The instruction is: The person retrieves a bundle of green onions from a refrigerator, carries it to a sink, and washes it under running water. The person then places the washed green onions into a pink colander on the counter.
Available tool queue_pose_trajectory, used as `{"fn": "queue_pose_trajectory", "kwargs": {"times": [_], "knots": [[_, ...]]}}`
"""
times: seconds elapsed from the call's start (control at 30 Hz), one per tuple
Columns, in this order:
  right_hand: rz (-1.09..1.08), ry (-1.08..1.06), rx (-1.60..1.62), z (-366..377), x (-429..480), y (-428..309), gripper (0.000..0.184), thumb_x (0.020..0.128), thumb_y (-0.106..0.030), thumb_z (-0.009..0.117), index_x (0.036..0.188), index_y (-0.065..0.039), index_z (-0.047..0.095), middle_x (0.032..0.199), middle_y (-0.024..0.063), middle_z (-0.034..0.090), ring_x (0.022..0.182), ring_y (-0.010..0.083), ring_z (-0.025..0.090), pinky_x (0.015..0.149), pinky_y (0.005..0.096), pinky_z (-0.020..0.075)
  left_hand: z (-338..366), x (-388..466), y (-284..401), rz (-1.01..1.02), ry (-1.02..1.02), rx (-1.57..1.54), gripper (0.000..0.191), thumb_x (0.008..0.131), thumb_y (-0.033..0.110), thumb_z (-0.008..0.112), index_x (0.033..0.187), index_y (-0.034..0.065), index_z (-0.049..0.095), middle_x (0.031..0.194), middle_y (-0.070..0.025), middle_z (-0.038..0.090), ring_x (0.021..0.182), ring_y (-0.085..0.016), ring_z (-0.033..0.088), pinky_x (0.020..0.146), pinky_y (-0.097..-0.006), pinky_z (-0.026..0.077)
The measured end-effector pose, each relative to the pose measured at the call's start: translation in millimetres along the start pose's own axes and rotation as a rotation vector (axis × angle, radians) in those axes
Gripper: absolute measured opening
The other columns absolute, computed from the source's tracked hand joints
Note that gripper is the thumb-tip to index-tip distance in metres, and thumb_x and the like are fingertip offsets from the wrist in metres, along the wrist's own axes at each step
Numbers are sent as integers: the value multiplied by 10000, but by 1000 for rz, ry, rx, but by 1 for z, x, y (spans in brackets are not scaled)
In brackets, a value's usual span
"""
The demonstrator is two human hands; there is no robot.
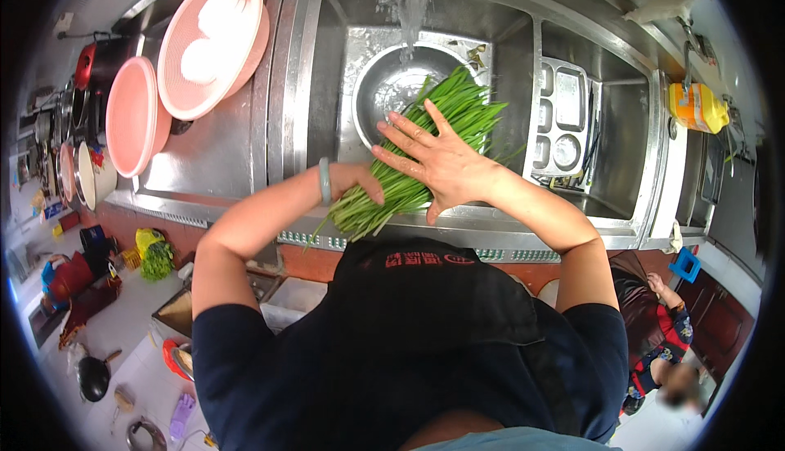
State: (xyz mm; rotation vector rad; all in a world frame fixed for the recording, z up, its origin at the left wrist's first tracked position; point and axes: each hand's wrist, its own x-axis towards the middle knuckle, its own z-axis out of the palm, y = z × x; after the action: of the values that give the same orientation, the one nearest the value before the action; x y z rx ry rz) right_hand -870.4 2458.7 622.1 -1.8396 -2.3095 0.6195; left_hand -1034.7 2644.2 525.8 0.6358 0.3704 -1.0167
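Observation:
A thick bundle of long green leaves, apparently garlic chives, lies slantwise over the front rim of a round metal basin. My left hand, with a pale bangle at its wrist, grips the stem end over the sink's front edge. Spread wide, my wet right hand rests palm down on the middle of the bundle and is not closed around it. The leaf tips reach over the basin. Water runs from a tap at the top into the basin, which stands in a stainless steel sink.
Two pink plastic baskets stand on the steel counter at left; one holds overexposed white items. The right sink compartment holds a metal divided tray. A yellow jug is beyond it. Another person is at lower right.

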Motion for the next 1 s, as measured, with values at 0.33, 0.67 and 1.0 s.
{"fn": "queue_pose_trajectory", "kwargs": {"times": [0.33, 0.67, 1.0], "knots": [[-69, 244, 170, 42, 8, 53, 1138, 585, -493, 848, 1526, -228, 265, 1447, 194, 401, 1341, 388, 398, 1126, 557, 291, 18, 23, 56, -1, -141, -21, 418, 817, 183, 637, 1163, -48, 606, 1088, -227, 671, 964, -284, 679, 858, -385, 564], [96, 198, 1022, 57, 10, 89, 1093, 577, -90, 830, 1496, -132, 240, 1184, 98, 633, 1114, 241, 623, 964, 361, 482, -30, 56, 83, 55, -637, -270, 938, 902, 755, 260, 1219, -69, 579, 991, -354, 643, 840, -406, 698, 665, -419, 606], [402, -25, 1819, 79, 18, 155, 772, 597, -133, 835, 1293, -18, 520, 1079, 110, 639, 1000, 240, 624, 877, 362, 520, -90, 73, 103, 381, 484, 119, 450, 1001, 399, 430, 1044, 3, 639, 672, -110, 653, 485, -123, 563, 447, -245, 455]]}}
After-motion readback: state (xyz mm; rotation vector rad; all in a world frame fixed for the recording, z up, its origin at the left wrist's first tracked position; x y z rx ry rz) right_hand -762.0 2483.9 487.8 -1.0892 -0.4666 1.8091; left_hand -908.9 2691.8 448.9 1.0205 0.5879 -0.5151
